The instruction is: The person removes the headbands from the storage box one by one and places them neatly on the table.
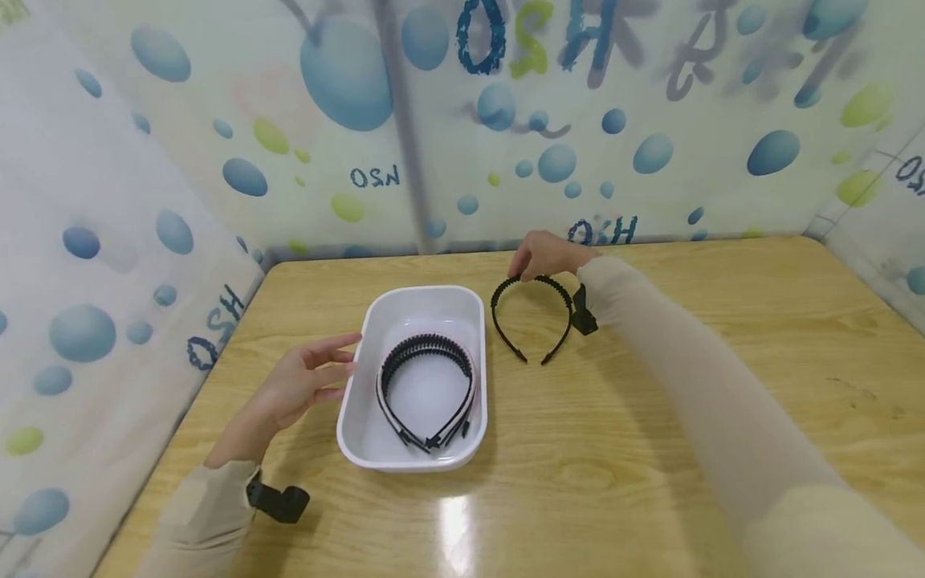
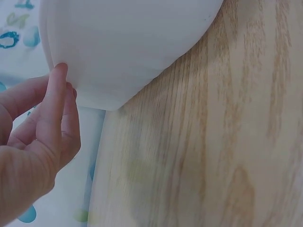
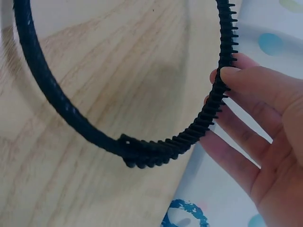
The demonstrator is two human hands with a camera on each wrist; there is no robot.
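Observation:
A black toothed headband [image 1: 568, 299] is pinched at the top of its curve by my right hand [image 1: 547, 255], right of a white plastic tub [image 1: 473, 301]. Thumb and fingers meet on its ridged band [image 3: 208, 111] in the right wrist view. My left hand [image 1: 307, 377] is at the tub's left side with fingers fairly straight. In the left wrist view its fingertips touch the tub's outer wall [image 2: 123, 42] near the rim. Inside the tub lie several headbands [image 1: 426, 345], nested together, black ones with a pale one among them.
The tub stands on a wooden table [image 1: 614, 482] with light grain. Behind the table hangs a pale curtain [image 1: 462, 144] printed with blue and green bubbles, and similar sheeting rises at both sides. Each wrist carries a small black camera [image 1: 285, 503].

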